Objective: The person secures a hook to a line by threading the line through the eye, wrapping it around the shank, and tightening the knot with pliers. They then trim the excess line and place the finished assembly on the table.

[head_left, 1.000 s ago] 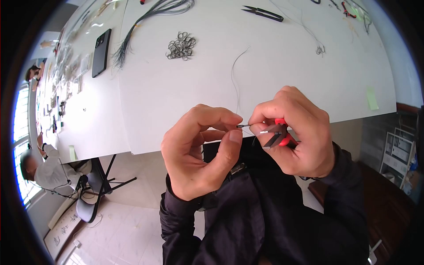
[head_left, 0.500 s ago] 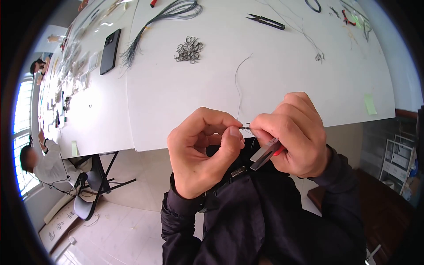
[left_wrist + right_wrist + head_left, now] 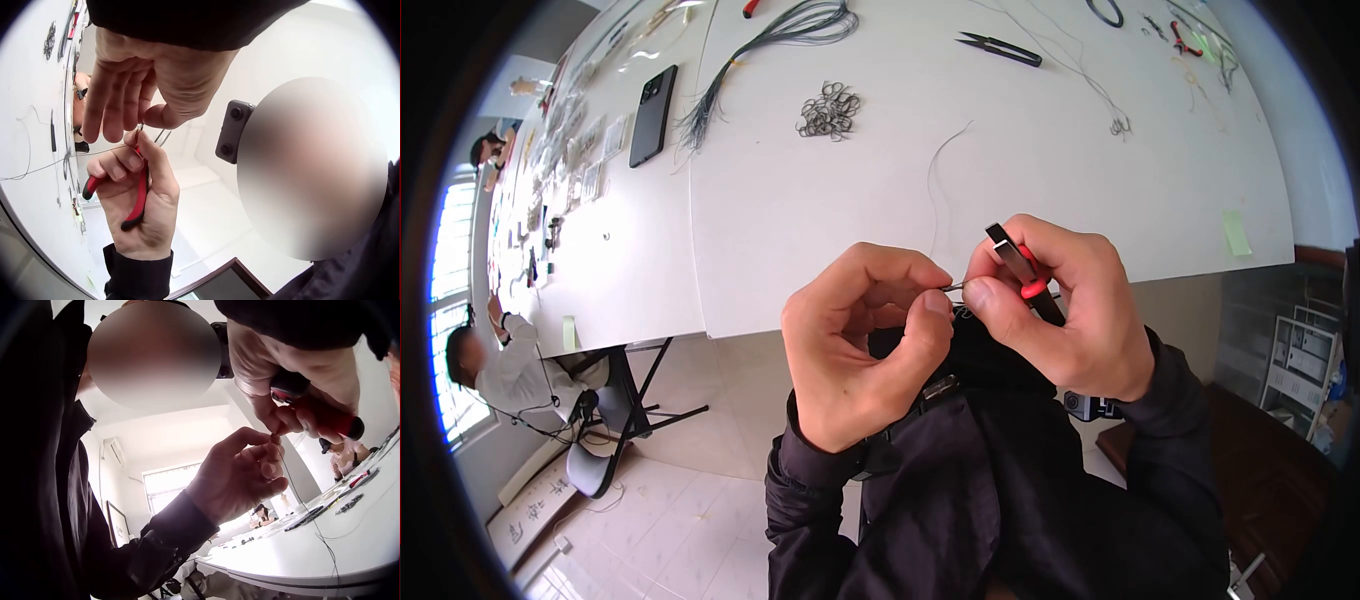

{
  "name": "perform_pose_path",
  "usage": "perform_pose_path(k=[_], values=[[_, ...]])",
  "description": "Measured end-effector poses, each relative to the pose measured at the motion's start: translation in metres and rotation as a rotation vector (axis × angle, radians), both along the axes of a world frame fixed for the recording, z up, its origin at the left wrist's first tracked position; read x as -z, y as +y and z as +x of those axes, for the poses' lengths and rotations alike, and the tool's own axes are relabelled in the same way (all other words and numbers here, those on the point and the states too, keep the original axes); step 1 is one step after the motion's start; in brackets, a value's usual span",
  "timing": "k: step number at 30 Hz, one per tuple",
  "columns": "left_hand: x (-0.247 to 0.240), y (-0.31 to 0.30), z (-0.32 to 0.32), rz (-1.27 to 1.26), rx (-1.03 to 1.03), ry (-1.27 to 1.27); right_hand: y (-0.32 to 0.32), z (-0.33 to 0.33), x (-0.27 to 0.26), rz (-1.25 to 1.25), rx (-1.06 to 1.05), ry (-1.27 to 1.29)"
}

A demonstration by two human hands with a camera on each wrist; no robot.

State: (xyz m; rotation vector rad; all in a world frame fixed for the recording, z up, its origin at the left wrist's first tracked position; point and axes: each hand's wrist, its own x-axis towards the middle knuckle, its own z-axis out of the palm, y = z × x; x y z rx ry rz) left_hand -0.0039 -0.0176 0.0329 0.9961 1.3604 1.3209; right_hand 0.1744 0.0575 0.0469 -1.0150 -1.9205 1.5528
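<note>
My left hand (image 3: 865, 345) pinches a tiny dark metal piece (image 3: 952, 288), thin like a hook's shank, between thumb and forefinger. A fine line (image 3: 932, 190) runs from there onto the white table (image 3: 800, 220). Close on the right, my right hand (image 3: 1072, 310) holds pliers (image 3: 1018, 262) in its palm, jaws pointing up and away from the small piece. Its thumb and forefinger meet at the other end of that piece. In the left wrist view the red handles (image 3: 142, 194) with black tips stick out below the fingers. Fingertips hide most of the small piece.
Further back lie a pile of dark hooks (image 3: 828, 112), a tied bundle of grey lines (image 3: 750, 48), a phone (image 3: 652, 115) and black thread snips (image 3: 1000, 48). Red-handled pliers (image 3: 1185, 40) lie far right. Another person (image 3: 520, 370) sits at the left.
The pliers have turned in my right hand, their jaws swinging from down-left to upward. My right thumb has come forward to the small piece. The left hand keeps its pinch.
</note>
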Motion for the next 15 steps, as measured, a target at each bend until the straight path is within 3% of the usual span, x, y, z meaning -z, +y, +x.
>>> perform_pose_path(k=[9,15], values=[[-0.001,-0.0023,0.0034,-0.021,-0.003,-0.028,-0.0017,-0.0038,0.0089,0.111,0.036,0.049],[0.001,-0.0052,-0.0006,0.037,-0.043,-0.056,-0.0004,-0.0047,0.0051,-0.036,0.054,0.072]])
